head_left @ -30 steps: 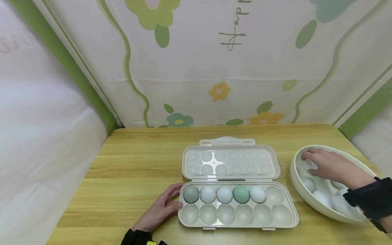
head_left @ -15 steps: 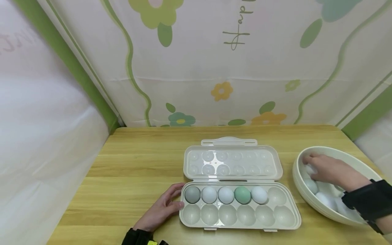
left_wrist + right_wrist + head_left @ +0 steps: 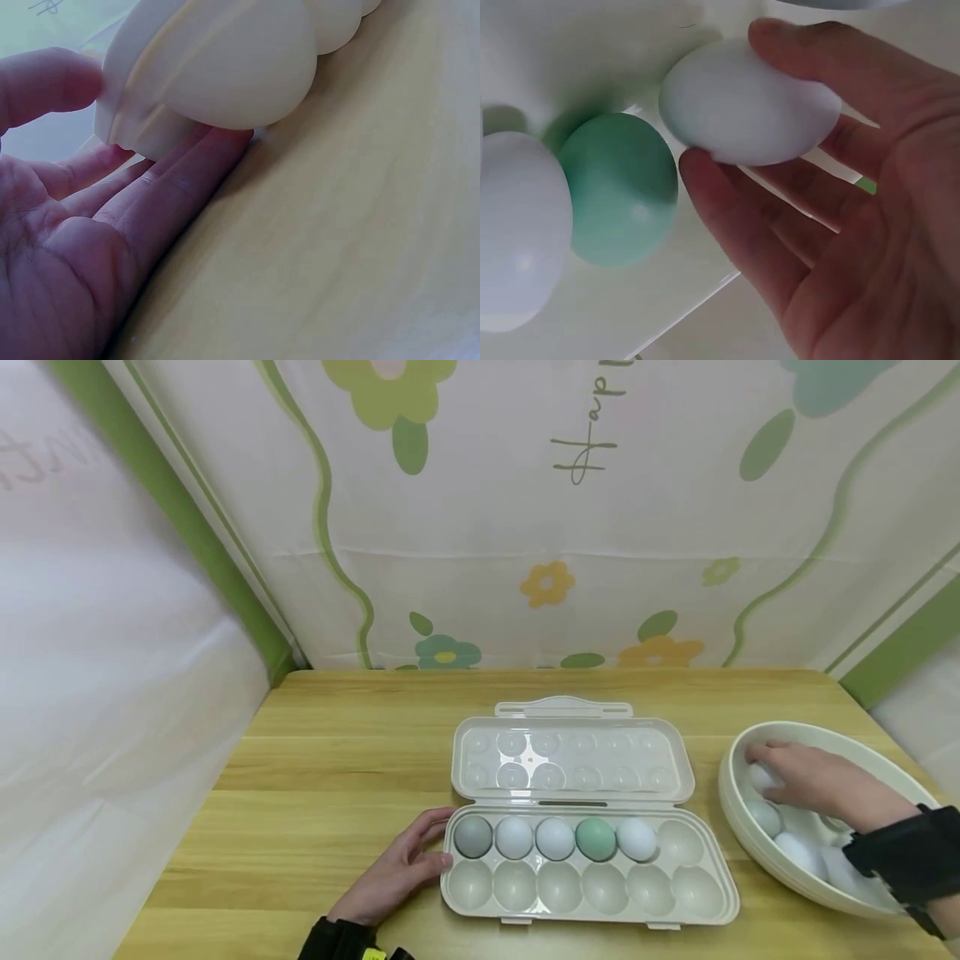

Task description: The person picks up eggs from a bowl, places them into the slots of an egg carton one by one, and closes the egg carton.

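Observation:
My right hand is inside a large cream bowl at the right. Thumb and fingers pinch a white egg, seen closely in the right wrist view. Beside it lie a green egg and another white egg. My left hand holds the left end of an open cream egg box. In the left wrist view its thumb touches the rim and its fingers reach under the box. Along the back row sit a grey egg, a green egg and several white ones.
The box's clear lid lies folded back behind it. Both box and bowl stand on a wooden table. A printed cloth hangs behind the table, with white cloth at the left.
My right hand has reached lower into the bowl and closed its fingers on a white egg. The left hand stays at the box's end. The head view has shifted slightly.

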Tool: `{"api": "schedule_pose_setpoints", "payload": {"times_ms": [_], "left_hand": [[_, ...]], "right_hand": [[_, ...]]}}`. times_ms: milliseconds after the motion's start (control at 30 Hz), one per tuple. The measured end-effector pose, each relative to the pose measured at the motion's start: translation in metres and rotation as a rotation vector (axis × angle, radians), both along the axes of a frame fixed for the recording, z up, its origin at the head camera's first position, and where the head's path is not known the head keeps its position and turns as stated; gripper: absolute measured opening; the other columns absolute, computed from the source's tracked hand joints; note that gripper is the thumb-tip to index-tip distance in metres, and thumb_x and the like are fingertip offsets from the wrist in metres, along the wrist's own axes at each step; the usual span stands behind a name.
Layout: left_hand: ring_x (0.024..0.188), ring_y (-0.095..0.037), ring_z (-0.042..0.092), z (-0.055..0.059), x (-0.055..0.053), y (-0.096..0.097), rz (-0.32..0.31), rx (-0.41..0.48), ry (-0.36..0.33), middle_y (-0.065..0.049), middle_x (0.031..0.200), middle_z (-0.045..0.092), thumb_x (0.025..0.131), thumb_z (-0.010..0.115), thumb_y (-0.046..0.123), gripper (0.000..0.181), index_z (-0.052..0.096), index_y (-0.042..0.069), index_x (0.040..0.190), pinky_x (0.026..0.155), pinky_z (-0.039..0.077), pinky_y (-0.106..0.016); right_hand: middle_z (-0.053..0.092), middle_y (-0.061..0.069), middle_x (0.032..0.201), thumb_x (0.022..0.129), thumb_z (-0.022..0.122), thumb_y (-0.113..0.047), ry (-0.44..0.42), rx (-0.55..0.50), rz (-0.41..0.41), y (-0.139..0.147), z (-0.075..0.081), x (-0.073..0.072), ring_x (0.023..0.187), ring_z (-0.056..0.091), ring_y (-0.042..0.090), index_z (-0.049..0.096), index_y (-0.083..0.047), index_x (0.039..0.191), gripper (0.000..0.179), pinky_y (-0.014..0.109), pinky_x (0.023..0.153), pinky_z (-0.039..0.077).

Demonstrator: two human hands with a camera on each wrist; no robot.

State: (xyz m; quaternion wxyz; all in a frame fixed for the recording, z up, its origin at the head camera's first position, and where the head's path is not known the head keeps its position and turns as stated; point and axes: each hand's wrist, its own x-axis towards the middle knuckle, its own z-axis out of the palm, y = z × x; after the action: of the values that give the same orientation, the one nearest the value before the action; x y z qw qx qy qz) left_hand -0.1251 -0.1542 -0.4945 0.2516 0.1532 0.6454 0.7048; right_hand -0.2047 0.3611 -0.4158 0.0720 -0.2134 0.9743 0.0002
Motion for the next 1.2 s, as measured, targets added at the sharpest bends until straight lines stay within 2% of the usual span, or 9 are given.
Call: {"api": "schedule_pose_setpoints", "payload": {"times_ms": [200, 433, 600, 900, 1200], "left_hand": [[0.115, -0.029, 0.051, 0.0, 0.0, 0.0, -0.007, 0.006, -0.003, -0.027, 0.146, 0.025, 0.093, 0.051, 0.008, 0.052, 0.028, 0.008, 0.139, 0.088, 0.048, -0.032], [0.115, -0.029, 0.051, 0.001, 0.0, 0.001, -0.01, 0.011, -0.008, -0.027, 0.146, 0.025, 0.093, 0.05, 0.008, 0.052, 0.028, 0.008, 0.14, 0.088, 0.049, -0.033], [0.115, -0.029, 0.051, 0.002, 0.0, 0.001, -0.011, 0.014, -0.013, -0.027, 0.146, 0.025, 0.093, 0.05, 0.007, 0.052, 0.027, 0.007, 0.14, 0.088, 0.048, -0.033], [0.116, -0.03, 0.05, 0.003, 0.0, 0.001, -0.016, 0.017, -0.009, -0.027, 0.146, 0.025, 0.093, 0.049, 0.007, 0.052, 0.027, 0.007, 0.14, 0.088, 0.049, -0.032], [0.116, -0.03, 0.05, 0.003, 0.0, 0.001, -0.015, 0.001, -0.001, -0.027, 0.147, 0.025, 0.093, 0.05, 0.007, 0.052, 0.027, 0.008, 0.14, 0.089, 0.047, -0.031]], "right_hand": [[0.063, 0.014, 0.095, 0.069, 0.076, -0.019, -0.049, -0.035, 0.023, 0.001, 0.002, 0.003, 0.083, 0.06, 0.028, 0.059, -0.002, 0.101, 0.04, 0.046, 0.068, 0.051], [0.063, 0.009, 0.093, 0.071, 0.075, -0.019, 0.034, -0.062, 0.065, 0.001, 0.009, 0.013, 0.08, 0.061, 0.027, 0.059, -0.003, 0.101, 0.038, 0.044, 0.067, 0.051], [0.063, 0.007, 0.092, 0.069, 0.076, -0.021, 0.086, -0.053, 0.071, -0.002, 0.017, 0.019, 0.074, 0.06, 0.021, 0.059, -0.004, 0.102, 0.041, 0.04, 0.06, 0.051], [0.063, 0.006, 0.091, 0.068, 0.076, -0.023, 0.24, -0.027, 0.103, -0.014, 0.032, 0.033, 0.066, 0.057, 0.013, 0.059, -0.004, 0.104, 0.044, 0.035, 0.055, 0.049], [0.066, 0.003, 0.091, 0.058, 0.08, -0.023, 0.46, -0.081, 0.205, -0.029, 0.038, 0.044, 0.061, 0.057, 0.013, 0.062, -0.01, 0.099, 0.047, 0.033, 0.049, 0.048]]}}
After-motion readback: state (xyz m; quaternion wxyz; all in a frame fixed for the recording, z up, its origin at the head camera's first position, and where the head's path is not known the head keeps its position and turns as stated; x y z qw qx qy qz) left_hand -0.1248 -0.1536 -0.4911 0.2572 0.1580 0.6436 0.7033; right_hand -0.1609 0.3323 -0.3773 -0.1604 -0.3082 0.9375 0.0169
